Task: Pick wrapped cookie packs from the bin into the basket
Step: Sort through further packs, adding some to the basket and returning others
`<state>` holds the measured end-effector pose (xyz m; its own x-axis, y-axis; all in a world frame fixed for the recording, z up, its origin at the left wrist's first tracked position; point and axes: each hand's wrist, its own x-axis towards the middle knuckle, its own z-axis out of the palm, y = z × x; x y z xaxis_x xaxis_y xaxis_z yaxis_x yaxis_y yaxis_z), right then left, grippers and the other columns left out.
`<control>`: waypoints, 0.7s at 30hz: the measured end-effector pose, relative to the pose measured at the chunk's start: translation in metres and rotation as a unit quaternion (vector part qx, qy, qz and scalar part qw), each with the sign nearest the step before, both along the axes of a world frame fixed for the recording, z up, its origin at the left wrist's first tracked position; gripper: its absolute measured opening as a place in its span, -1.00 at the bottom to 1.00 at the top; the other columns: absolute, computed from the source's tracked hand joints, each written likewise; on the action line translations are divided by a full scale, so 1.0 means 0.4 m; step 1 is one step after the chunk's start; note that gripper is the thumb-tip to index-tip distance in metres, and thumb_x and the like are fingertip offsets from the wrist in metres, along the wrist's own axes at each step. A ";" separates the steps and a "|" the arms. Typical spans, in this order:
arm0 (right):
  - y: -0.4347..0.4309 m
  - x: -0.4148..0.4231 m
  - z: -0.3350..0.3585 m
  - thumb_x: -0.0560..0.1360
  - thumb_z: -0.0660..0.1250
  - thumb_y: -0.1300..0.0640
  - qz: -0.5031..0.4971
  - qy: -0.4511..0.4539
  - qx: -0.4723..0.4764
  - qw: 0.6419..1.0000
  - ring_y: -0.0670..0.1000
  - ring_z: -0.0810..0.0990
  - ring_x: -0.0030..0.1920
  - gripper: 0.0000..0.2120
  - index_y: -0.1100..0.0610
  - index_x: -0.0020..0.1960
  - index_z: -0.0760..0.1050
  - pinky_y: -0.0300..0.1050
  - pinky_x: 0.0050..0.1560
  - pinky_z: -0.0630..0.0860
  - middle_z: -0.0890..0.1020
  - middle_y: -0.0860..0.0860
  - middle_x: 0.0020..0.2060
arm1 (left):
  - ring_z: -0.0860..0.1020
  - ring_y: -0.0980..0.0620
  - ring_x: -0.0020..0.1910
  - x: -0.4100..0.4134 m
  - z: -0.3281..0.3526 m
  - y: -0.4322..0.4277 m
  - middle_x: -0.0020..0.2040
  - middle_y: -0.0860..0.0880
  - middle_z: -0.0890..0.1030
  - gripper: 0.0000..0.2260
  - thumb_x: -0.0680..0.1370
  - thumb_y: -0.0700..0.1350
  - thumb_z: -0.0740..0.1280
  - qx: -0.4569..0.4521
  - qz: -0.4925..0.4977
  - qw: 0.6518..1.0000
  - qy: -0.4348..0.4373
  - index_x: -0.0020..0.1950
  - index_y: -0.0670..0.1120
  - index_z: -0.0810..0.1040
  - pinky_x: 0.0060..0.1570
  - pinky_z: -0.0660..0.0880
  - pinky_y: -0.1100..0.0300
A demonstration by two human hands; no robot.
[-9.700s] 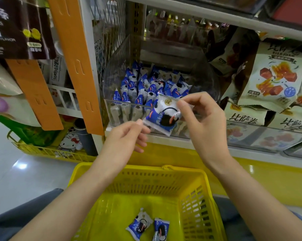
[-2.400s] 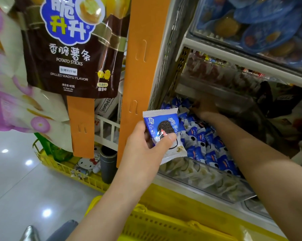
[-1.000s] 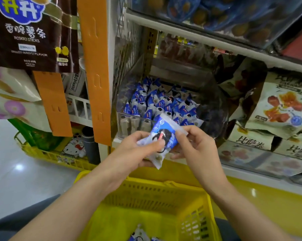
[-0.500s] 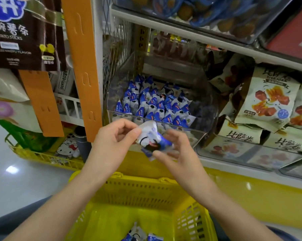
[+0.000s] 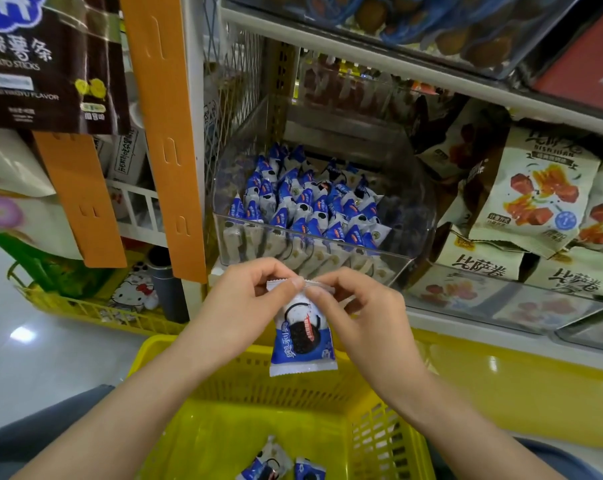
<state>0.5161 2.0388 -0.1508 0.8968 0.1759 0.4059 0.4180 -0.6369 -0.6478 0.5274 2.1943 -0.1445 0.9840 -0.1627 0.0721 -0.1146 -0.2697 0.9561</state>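
Observation:
A blue-and-white wrapped cookie pack [image 5: 302, 341] hangs upright by its top seam over the far rim of the yellow basket [image 5: 390, 441]. My left hand [image 5: 244, 306] pinches the seam's left end and my right hand [image 5: 359, 313] pinches its right end. Two more cookie packs [image 5: 281, 462] lie on the basket floor. Behind my hands, a clear plastic bin [image 5: 411, 216] on the shelf holds several of the same packs [image 5: 303, 206].
Bags of snacks [image 5: 542, 199] fill the shelf to the right of the bin. Orange hanging strips [image 5: 168, 133] and a dark potato-stick bag [image 5: 47, 60] hang on the left. A second yellow basket [image 5: 95, 310] stands on the floor at left.
The pack was crumpled between my hands just in front of the bin; now it hangs straight down by its top seam, lower, above the basket's rim. Both hands shifted to the seam.

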 end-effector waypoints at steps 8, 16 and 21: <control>-0.033 0.033 0.053 0.50 0.31 0.14 -0.051 0.009 0.254 0.966 -0.07 0.60 -0.29 -0.93 0.06 -0.15 0.54 -0.21 -0.30 0.56 0.62 0.02 -0.27 | 0.58 0.01 -0.12 0.002 0.005 0.007 -0.17 -0.04 0.62 -0.77 0.57 0.00 0.16 -0.038 0.035 0.997 0.057 -0.06 -0.07 0.56 -0.06 0.50 0.15; -0.014 -0.001 0.011 0.48 0.32 0.12 0.099 -0.116 -0.035 0.988 -0.19 0.52 0.08 -0.86 0.12 -0.01 0.61 -0.30 0.10 0.47 0.58 -0.04 0.03 | 0.63 0.09 -0.07 0.002 0.017 0.010 -0.01 -0.03 0.67 -0.73 0.51 0.00 0.24 -0.238 -0.013 0.960 0.146 0.14 -0.07 0.57 -0.18 0.55 0.27; 0.022 -0.009 0.006 0.47 0.22 -0.06 0.023 0.129 0.180 0.975 -0.17 0.58 -0.11 -0.85 -0.07 0.01 0.43 -0.25 -0.13 0.55 0.57 -0.10 -0.09 | 0.61 0.16 0.01 0.003 0.005 0.012 0.00 0.11 0.67 -0.81 0.55 -0.10 0.25 -0.193 0.015 0.975 0.109 0.13 0.08 0.54 0.00 0.48 0.21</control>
<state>0.5123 2.0478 -0.1483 0.9717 0.1058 0.2112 0.2348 -0.3337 -0.9130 0.5287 2.1989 -0.1427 0.9866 -0.1363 -0.0896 0.1057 0.1155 0.9877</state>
